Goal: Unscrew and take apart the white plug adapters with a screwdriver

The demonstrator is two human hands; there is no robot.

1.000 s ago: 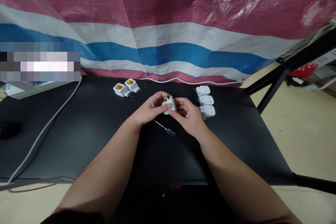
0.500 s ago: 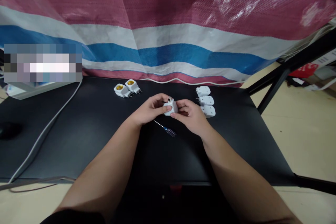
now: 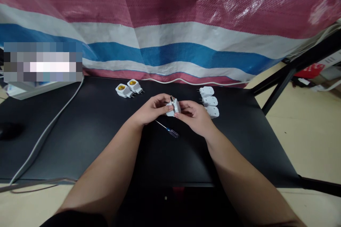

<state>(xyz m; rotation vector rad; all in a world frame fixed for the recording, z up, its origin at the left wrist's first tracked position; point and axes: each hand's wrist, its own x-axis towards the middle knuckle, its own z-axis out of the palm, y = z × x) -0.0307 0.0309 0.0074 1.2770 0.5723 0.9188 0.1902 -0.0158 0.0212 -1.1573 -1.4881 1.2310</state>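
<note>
Over the middle of the black table, a white plug-in lamp socket (image 3: 176,105) is held between my two hands, its metal prongs pointing up and away. My left hand (image 3: 154,108) grips its left side, thumb on the near face. From the right, my right hand (image 3: 195,115) pinches the other side with thumb and fingers. A narrow dark gap shows between two parts of the white housing. Just below my hands lies a screwdriver (image 3: 172,132) with a clear, bluish handle, its shaft pointing to the upper left.
Two white lamp sockets with gold-coloured insides (image 3: 121,88) lie at the back left. Three white pronged plug housings (image 3: 210,100) form a column beside my right hand. A white cable (image 3: 53,122) crosses the left side of the table (image 3: 87,142). A striped sheet (image 3: 170,32) hangs behind.
The two parts of the white housing in my hands have shifted apart slightly, and a gap shows between them. My hands have hardly moved.
</note>
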